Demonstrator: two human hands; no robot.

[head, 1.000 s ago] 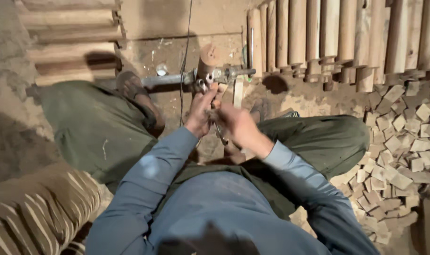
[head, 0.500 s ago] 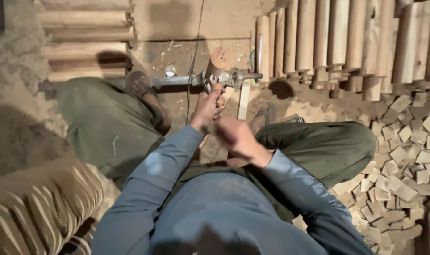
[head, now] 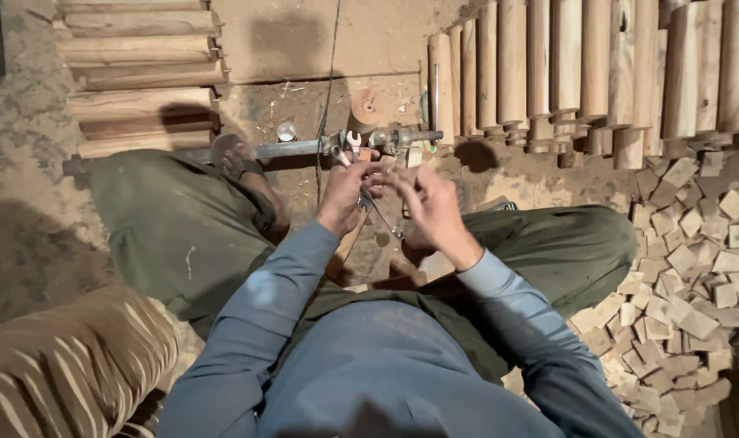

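Observation:
I sit on the ground with my legs apart. My left hand (head: 347, 192) grips a metal wrench (head: 353, 143) whose open jaw points up toward a fitting on a long steel rod (head: 288, 148) lying across the floor. My right hand (head: 428, 200) is raised beside it, fingers pinched near a thin metal piece (head: 383, 217); what it holds is too small to tell. A round wooden disc (head: 366, 107) stands just behind the rod.
Turned wooden cylinders (head: 596, 73) are lined up at the back right. Rough planks (head: 138, 73) are stacked at the back left. A heap of small wood blocks (head: 685, 268) lies at the right. A cable (head: 329, 81) runs down to the rod.
Both hands have come up closer together in front of the rod. The right hand rose from my lap to beside the left hand.

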